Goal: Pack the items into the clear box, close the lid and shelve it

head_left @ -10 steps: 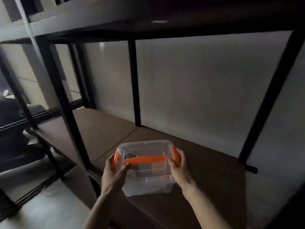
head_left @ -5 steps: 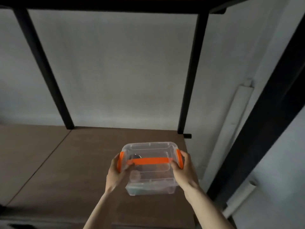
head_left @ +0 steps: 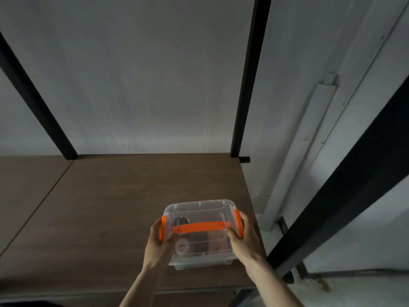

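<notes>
The clear box (head_left: 200, 214) has its lid on, with an orange handle (head_left: 199, 227) across the top and orange clips at both ends. Several small items show dimly through its walls. It is over the right front part of the brown shelf board (head_left: 110, 207); I cannot tell whether it rests on the board or is just above it. My left hand (head_left: 158, 247) grips the box's left end at the clip. My right hand (head_left: 244, 238) grips the right end.
Black metal uprights (head_left: 250, 76) stand at the back of the shelf, another thick black post (head_left: 345, 191) close on the right. A grey wall is behind. A seam (head_left: 39, 202) splits the board at left. White cable trunking (head_left: 298, 151) runs down the wall right.
The view has swung to the right end of the shelf. The box, still held in both hands, has moved with it to the shelf's right front part and sits lower, near the board.
</notes>
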Demonstrator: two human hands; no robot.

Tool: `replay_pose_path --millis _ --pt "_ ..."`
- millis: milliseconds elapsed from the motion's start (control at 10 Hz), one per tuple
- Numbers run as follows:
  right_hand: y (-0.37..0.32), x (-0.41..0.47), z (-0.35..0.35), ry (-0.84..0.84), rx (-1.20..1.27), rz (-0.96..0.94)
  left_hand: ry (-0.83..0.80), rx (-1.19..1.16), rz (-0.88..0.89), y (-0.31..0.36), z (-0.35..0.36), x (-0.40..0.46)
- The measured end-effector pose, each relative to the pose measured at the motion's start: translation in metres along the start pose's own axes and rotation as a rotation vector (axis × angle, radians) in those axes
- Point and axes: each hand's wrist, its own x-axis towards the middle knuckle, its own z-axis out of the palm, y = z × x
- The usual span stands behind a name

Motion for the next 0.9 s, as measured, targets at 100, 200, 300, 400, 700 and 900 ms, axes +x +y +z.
replay_pose_path --millis 100,200,300,400,700,900 --pt "0.009 0.005 0.007 0.000 0.001 0.028 0.005 0.022 -0.017 -0.012 0.003 0.006" --pt "0.016 0.008 0.012 -0.001 -0.008 0.044 -0.009 0.058 -0.016 -0.018 0.006 0.012" --pt "0.021 0.010 0.014 -0.004 -0.007 0.018 -0.002 0.091 -0.011 -0.018 0.007 0.014" --pt "0.024 0.011 0.016 0.003 -0.054 -0.006 -0.018 0.145 0.011 -0.022 0.006 0.018" --pt "0.023 -0.025 0.002 0.131 -0.581 -0.244 0.034 0.486 0.182 -0.014 -0.003 -0.023" --pt "0.025 -0.067 -0.004 0.080 -0.765 -0.392 0.064 0.787 0.509 -0.015 -0.021 -0.062"
